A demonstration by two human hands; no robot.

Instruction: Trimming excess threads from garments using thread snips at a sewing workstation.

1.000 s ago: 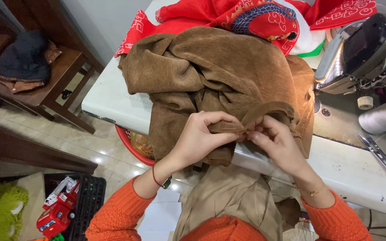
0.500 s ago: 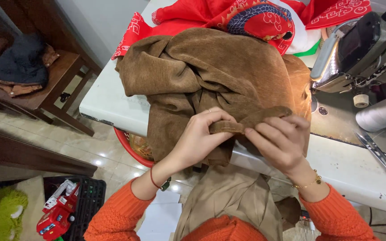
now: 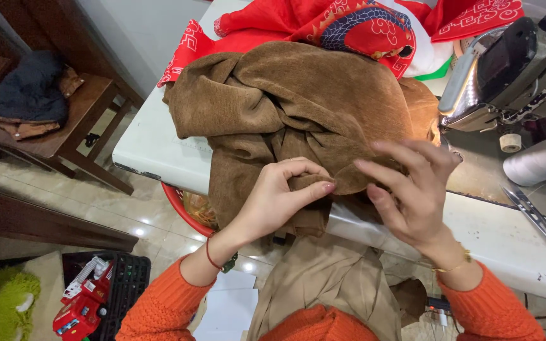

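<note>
The left hand (image 3: pixel 282 196) pinches a fold of the brown cloth (image 3: pixel 298 107) heaped on the table (image 3: pixel 153 151); the right hand (image 3: pixel 412 186) lies open-fingered on it (gripping nothing). That small pinch may slip, since much cloth overhangs the edge.

A matt, nubby brown cloth (image 3: pixel 298 107) is seen on the smooth white counter (image 3: pixel 153 151). Red patterned fabric (image 3: pixel 349 25) looks thin and smooth. The sewing machine (image 3: pixel 507 69) is glossy metal; the floor tiles (image 3: pixel 96 208) are shiny.
</note>
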